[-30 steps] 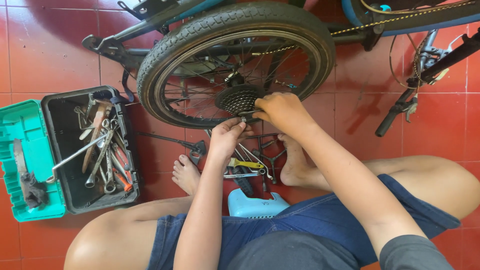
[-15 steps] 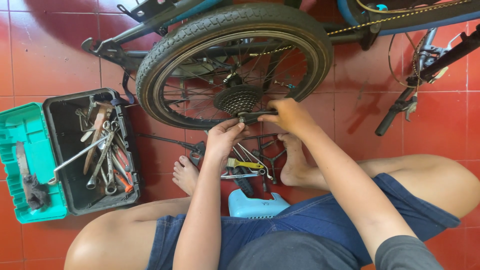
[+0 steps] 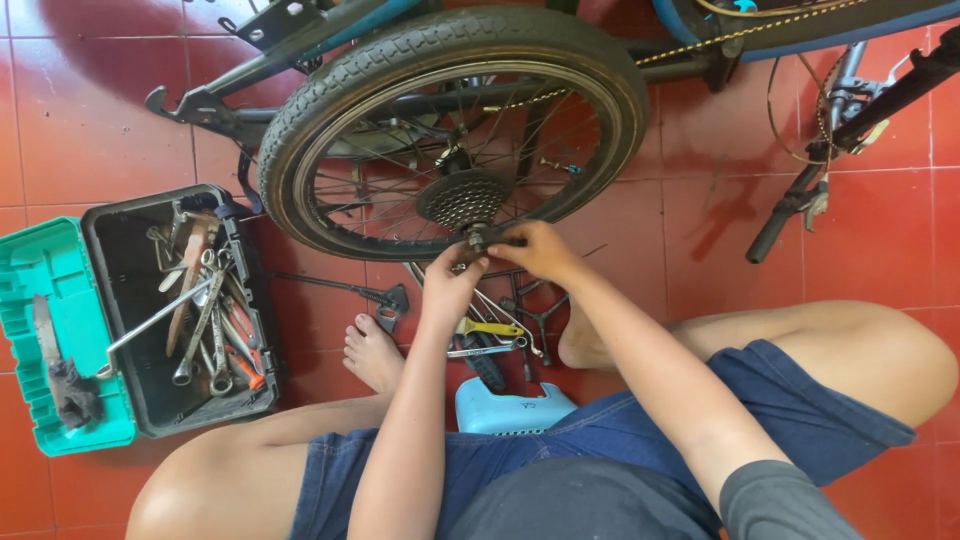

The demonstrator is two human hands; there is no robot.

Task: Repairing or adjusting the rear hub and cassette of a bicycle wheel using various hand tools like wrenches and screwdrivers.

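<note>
The wheel (image 3: pixel 455 130) stood upright on the red floor (image 3: pixel 90 120), its cassette (image 3: pixel 462 198) facing the person. Both hands met at the axle end (image 3: pixel 478 238) just below the cassette: the left hand (image 3: pixel 452 283) pinched it from beneath, the right hand (image 3: pixel 535 250) closed over it from the side. A small nut or cone probably sat between the fingertips, though they hid it. Nothing else steadied the wheel, so a hard twist could have rolled or tipped it. A dropped part could have skittered among the loose tools (image 3: pixel 495 335) by the bare foot (image 3: pixel 372 352), far from the toolbox (image 3: pixel 140 310).
</note>
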